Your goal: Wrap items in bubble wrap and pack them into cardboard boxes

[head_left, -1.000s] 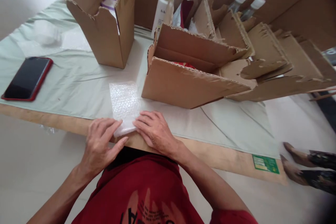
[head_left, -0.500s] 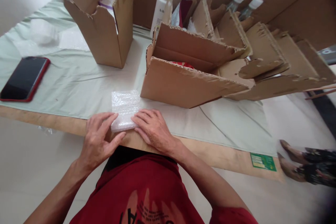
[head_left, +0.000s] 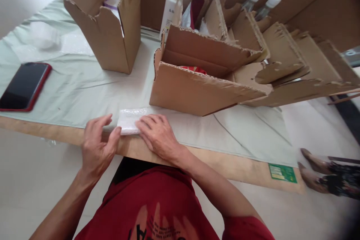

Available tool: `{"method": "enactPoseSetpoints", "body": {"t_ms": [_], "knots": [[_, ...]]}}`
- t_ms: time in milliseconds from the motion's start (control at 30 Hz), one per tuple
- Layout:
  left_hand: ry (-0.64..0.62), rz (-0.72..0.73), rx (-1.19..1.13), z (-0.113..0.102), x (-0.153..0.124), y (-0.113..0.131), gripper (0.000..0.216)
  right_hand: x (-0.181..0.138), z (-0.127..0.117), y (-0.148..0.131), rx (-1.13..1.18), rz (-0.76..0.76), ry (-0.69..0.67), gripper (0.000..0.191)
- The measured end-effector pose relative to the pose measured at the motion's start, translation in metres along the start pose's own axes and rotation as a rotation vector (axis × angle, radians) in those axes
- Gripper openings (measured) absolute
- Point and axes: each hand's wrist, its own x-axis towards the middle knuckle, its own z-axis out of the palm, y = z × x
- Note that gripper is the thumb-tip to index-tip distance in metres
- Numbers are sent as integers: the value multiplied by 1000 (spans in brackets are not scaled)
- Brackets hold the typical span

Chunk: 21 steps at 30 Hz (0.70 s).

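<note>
A folded piece of bubble wrap (head_left: 129,122) lies flat at the front edge of the cloth-covered table. My right hand (head_left: 157,133) rests over its right end, fingers laid flat and pressing down on it. At its left end is my left hand (head_left: 98,138), with thumb and fingers spread apart. The left thumb tip is at the wrap's near left corner, and I cannot tell whether it touches. Whether anything lies inside the folds is not visible.
Behind stand a cardboard holder (head_left: 123,45) and a row of cardboard compartments (head_left: 208,90) holding packets and bottles. A white bottle with a green cap (head_left: 170,9) stands between them. At left lie a phone (head_left: 24,86) and more bubble wrap (head_left: 75,41). A person's feet (head_left: 315,172) show at right.
The bubble wrap has become shorter front to back, folded over into a narrower strip. My left hand has moved left, opening its fingers; my right hand has shifted slightly left and up.
</note>
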Motion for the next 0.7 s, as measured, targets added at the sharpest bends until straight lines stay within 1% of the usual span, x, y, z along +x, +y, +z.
{"method": "enactPoseSetpoints", "body": {"t_ms": [67, 133, 167, 233, 300, 367, 400, 433, 467, 500, 567, 600, 633, 667, 700], "knots": [[-4, -183, -95, -11, -17, 8, 33, 4, 1, 3, 111, 86, 37, 24], [-86, -355, -235, -18, -33, 17, 35, 3, -1, 2, 267, 161, 104, 24], [-138, -417, -317, -18, -39, 21, 37, 0, -3, -1, 345, 195, 136, 24], [-214, -487, -454, -12, -44, 30, 43, -8, -8, -10, 491, 257, 166, 22], [-226, -519, -531, -1, -43, 37, 44, -18, -12, -18, 607, 311, 154, 20], [-231, -520, -562, 8, -40, 42, 39, -30, -16, -22, 678, 343, 116, 17], [-240, -506, -565, 11, -39, 43, 36, -35, -19, -21, 696, 343, 103, 17], [-247, -479, -555, 13, -37, 43, 34, -40, -23, -18, 708, 339, 96, 20], [-257, -434, -530, 14, -35, 43, 32, -46, -28, -14, 722, 335, 95, 30], [-287, -360, -498, 14, -34, 42, 30, -51, -34, -9, 744, 331, 95, 45], [-384, -155, -446, 15, -30, 42, 27, -61, -47, 1, 805, 321, 59, 83], [-449, -44, -433, 15, -29, 44, 25, -65, -53, 5, 831, 311, 24, 95], [-514, 59, -429, 16, -27, 46, 24, -68, -58, 9, 840, 291, -16, 99], [-565, 140, -429, 18, -24, 49, 23, -71, -62, 12, 827, 266, -49, 92], [-601, 199, -429, 19, -22, 53, 22, -74, -66, 15, 793, 244, -72, 77]]}}
